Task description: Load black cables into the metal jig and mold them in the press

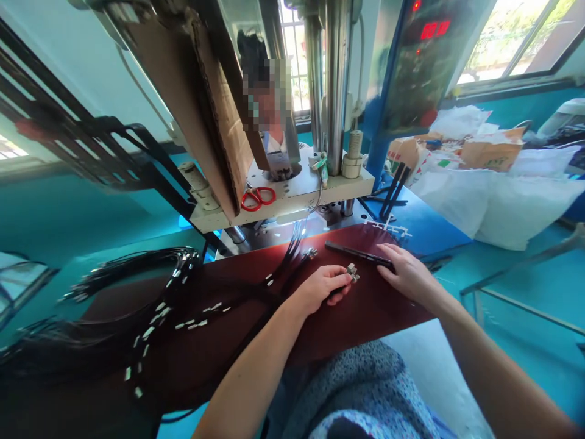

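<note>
My left hand (326, 286) is closed around a small bunch of metal connector ends (352, 272), which stick out past the thumb and fingers. My right hand (404, 271) rests over one end of a dark, narrow bar (356, 253) lying on the brown tabletop (365, 311); its fingers are wrapped on that end. Just beyond my left hand, black cables (292, 247) with metal ends reach toward the press. More black cables with whitish connectors (180, 268) lie in bundles across the left of the table.
A press with steel columns (336, 91) and a pale plate (292, 204) stands ahead. Red-handled scissors (258, 198) lie on that plate. Cardboard (214, 103) leans at its left. Right are a blue control box (411, 73), a white branched piece (388, 227) and white sacks (493, 201).
</note>
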Available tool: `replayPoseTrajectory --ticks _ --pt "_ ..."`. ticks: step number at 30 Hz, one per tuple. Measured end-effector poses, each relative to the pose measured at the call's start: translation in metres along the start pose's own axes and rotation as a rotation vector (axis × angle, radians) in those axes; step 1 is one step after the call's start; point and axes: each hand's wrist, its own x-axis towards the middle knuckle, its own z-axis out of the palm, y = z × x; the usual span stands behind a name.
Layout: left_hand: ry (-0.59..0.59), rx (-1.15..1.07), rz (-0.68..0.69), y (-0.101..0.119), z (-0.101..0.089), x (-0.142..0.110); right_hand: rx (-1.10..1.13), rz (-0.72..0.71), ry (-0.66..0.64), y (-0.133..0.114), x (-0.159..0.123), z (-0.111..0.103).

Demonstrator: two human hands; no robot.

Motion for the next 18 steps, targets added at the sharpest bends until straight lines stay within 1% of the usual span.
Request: replayPoseTrajectory --ticks 2,3,4,6,8,11,14,15,16,18 --pt "-0.008 -0.017 0.01 0.002 -0.001 -0.001 -0.357 0.001 -0.073 0.012 -0.008 -0.004" --pt "0.001 -0.008 0.016 0.004 0.0 -0.001 -0.465 0.008 -0.104 0.013 -0.012 -0.005" --pt "0.017 0.011 0.022 0.005 0.001 -0.001 -0.516 0.019 -0.134 0.013 -0.015 -0.006" --pt "0.042 0.061 0.03 0.008 0.003 -0.002 -0.47 0.054 -0.21 0.01 -0.017 -0.006" --pt "0.058 0.09 0.037 0.009 0.004 -0.002 -0.292 0.083 -0.3 0.006 -0.017 -0.006" --pt "0.044 0.089 0.023 0.012 0.004 -0.003 0.057 0.15 -0.344 0.001 -0.017 -0.003" --pt "0.007 0.074 0.011 0.014 0.002 -0.004 0.586 0.325 -0.377 -0.007 -0.023 0.008" --pt "-0.003 0.064 0.014 0.015 0.002 -0.004 0.768 0.366 -0.363 -0.011 -0.026 0.012" --pt "-0.011 0.054 0.018 0.016 0.001 -0.004 0.918 0.386 -0.32 -0.016 -0.028 0.018" --pt "-0.02 0.047 0.015 0.016 0.0 -0.005 1.082 0.373 -0.165 -0.024 -0.033 0.028"
